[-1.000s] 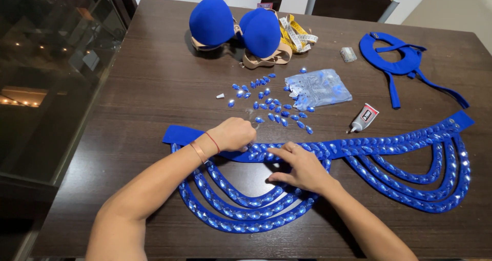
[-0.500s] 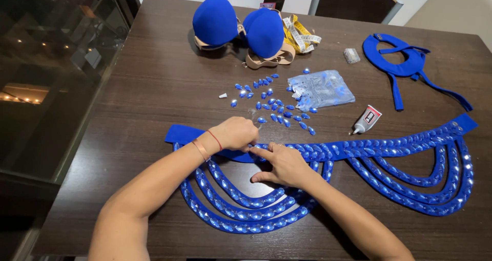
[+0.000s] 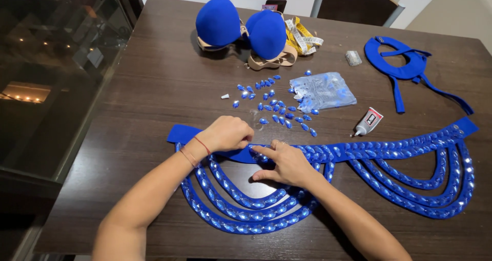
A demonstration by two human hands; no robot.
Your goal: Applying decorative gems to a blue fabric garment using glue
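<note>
Pressing down on the blue jewelled belt (image 3: 359,151) with both hands, I have my left hand (image 3: 228,134) curled loosely into a fist over the bare blue band, knuckles up; whether it pinches a stone I cannot tell. My right hand (image 3: 287,162) lies just beside it, forefinger stretched out flat along the band and pointing at the left hand, the other fingers bent under, holding nothing I can see. The belt runs across the dark wooden table (image 3: 154,87) from under my left wrist out to the far right, its draped loops hanging towards me below both hands. Just beyond my hands lie scattered loose blue gems (image 3: 274,112), and behind them a clear plastic bag (image 3: 323,91) of more. A small glue tube (image 3: 368,121) rests to the right of the gems, near the band. Farther off sit a blue padded bra (image 3: 241,30), a yellow measuring tape (image 3: 302,35) and a blue neck piece (image 3: 405,66).
</note>
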